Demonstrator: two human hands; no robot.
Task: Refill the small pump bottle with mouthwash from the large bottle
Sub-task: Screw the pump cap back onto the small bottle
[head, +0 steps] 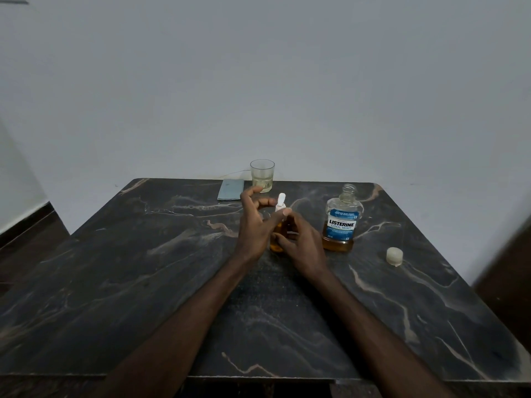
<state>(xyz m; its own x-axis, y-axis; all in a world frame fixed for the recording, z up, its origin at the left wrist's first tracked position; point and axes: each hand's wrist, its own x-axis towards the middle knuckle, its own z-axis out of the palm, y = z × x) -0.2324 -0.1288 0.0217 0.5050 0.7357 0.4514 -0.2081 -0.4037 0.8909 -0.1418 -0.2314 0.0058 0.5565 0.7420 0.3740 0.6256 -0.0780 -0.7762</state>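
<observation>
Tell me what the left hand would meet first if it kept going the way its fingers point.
Probably the drinking glass: the left hand's fingers aim up-table toward it, passing left of the pump bottle. Depth is uncertain.

bottles: two, a small pump one [278, 237] and a large one [341, 218]
glass [262, 175]: one
cap [394, 256]: one
cloth [230, 189]: one
hands: two, left [254, 225] and right [298, 239]
</observation>
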